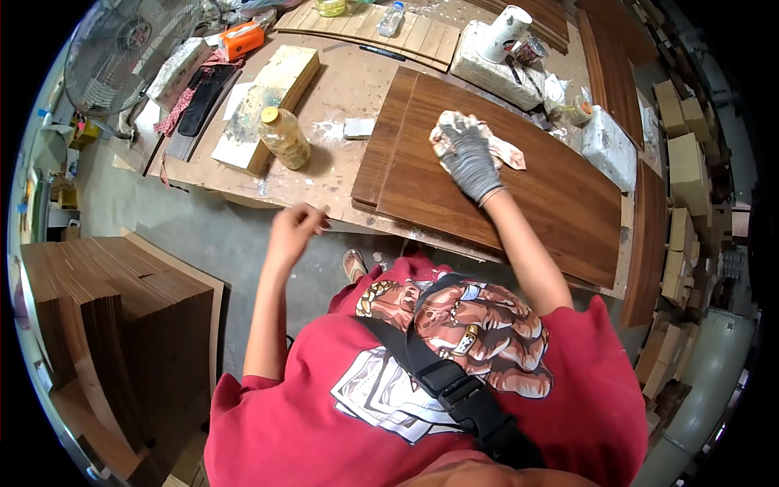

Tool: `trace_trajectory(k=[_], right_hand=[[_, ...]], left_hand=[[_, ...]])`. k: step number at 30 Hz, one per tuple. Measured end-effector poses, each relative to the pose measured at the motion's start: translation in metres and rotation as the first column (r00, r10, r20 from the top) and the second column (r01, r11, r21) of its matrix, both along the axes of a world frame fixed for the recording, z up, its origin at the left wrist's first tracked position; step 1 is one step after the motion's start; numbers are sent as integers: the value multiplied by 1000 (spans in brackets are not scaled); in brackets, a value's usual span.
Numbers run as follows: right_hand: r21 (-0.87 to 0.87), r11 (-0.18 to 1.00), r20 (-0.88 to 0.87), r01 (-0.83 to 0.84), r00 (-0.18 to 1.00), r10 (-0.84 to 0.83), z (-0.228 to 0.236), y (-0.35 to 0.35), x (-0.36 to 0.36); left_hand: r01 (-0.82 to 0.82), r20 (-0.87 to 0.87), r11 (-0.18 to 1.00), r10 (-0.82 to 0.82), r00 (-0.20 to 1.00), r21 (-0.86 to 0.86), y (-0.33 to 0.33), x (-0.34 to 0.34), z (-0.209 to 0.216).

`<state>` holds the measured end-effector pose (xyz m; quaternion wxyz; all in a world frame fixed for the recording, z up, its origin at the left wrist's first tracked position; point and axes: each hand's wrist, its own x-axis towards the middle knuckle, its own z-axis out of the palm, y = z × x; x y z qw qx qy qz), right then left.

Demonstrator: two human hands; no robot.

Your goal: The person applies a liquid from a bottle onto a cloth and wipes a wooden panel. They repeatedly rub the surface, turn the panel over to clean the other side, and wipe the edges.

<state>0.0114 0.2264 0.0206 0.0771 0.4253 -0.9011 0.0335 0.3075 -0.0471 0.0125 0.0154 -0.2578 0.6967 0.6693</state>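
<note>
My right hand (469, 158), in a grey glove, presses a crumpled, pale, stained rag (507, 152) onto a dark brown wooden panel (519, 207). Bunched cloth shows around the gloved fingers, and a loose end trails to the right. The panel lies flat on the workbench, with its left part crossed by a thin line. My left hand (299, 230) is bare and hangs in front of the bench's near edge. Its fingers are loosely curled, and I see nothing in them. Nearest to it on the bench stands a yellow-capped bottle (285, 140) of yellowish liquid, beside a small whitish block (359, 128).
A paint-marked wooden block (280, 93) and a fan (134, 49) are at the left. Wrapped white blocks (499, 69) bear a cup (505, 34) along the far side. Stacked brown sheets (122, 276) stand low on the left; cartons (688, 170) line the right.
</note>
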Motion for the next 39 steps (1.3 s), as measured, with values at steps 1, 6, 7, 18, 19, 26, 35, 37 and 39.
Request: trace_trajectory(k=[1, 6, 7, 18, 19, 26, 35, 37, 39], right_hand=[[-48, 998, 33, -33, 999, 35, -5, -3, 9], [-57, 997, 234, -46, 971, 58, 31, -52, 102], [-52, 996, 245, -73, 966, 83, 34, -57, 116], [-299, 933, 449, -200, 833, 323, 38, -44, 160], [-328, 923, 477, -200, 808, 345, 34, -46, 159], [-456, 883, 866, 115, 288, 410, 47, -27, 153], [-669, 467, 743, 578, 504, 441, 80, 26, 96], [-655, 232, 660, 719, 395, 639, 69, 41, 72], [-502, 59, 579, 863, 285, 764, 28, 65, 50]], left_hand=[[-138, -46, 989, 136, 990, -48, -12, -3, 3], [-369, -255, 812, 278, 926, -453, -43, -33, 23], [-391, -330, 776, 249, 911, -495, -46, -40, 17], [-354, -266, 496, 240, 934, -793, -56, -125, -45], [-330, -266, 493, 197, 944, -805, -57, -133, -48], [5, -64, 454, -136, 989, -891, -52, -170, -76], [86, -6, 439, -205, 979, -895, -75, -196, -82], [9, -102, 504, -192, 976, -863, -74, -185, -76], [-94, -259, 651, -162, 952, -753, -75, -168, -70]])
